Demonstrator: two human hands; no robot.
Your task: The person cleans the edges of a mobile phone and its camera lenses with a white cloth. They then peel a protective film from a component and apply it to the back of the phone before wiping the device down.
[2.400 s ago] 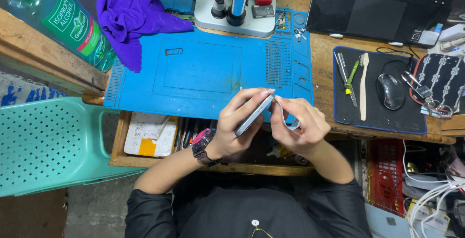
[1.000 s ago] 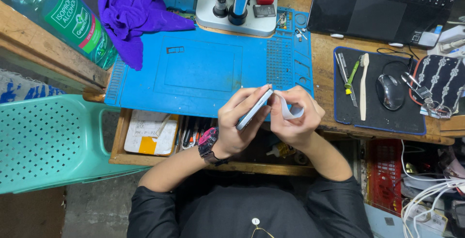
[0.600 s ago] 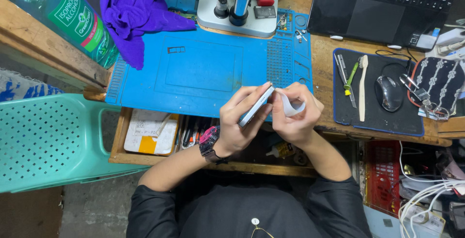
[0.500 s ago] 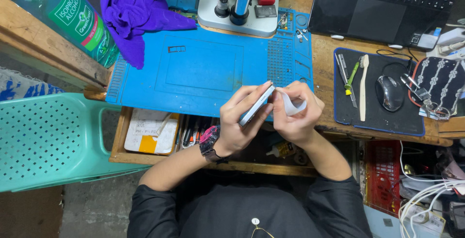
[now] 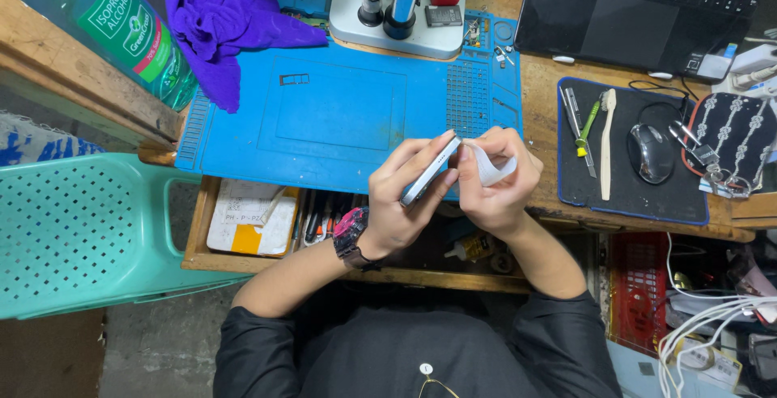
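The left hand (image 5: 405, 204) holds a phone (image 5: 429, 171) edge-on, just in front of the near edge of the blue mat (image 5: 340, 114). The fingers are curled around the phone's back and lower edge, with the thumb pressed along its side; the grip is closed and firm. The right hand (image 5: 498, 183) is touching the phone's upper end, with a white strip (image 5: 490, 163) pinched between thumb and forefinger. The remaining fingers are folded in. Whether the strip is attached to the phone cannot be told.

Judged step: the strip is being worked against or away from the phone's edge. The next move calls for a steady left-hand grip and a slow, even motion of the right hand, keeping the strip untwisted.

Surroundings, relative to the blue mat:
- Far edge: a microscope (image 5: 396, 9) and a purple cloth (image 5: 227, 17).
- Left: a green bottle (image 5: 113, 25) on a wooden ledge, and a teal chair (image 5: 81, 236) below it.
- Right: a black pad (image 5: 631, 195) carrying a mouse (image 5: 650, 153), tweezers and a toothbrush (image 5: 607, 143); a laptop (image 5: 647, 9) lies beyond it.
- Below the near edge: an open drawer (image 5: 251, 220) of tools.

Nothing lies between the hands. The open drawer sits directly beneath them, so a dropped part could fall among the tools.
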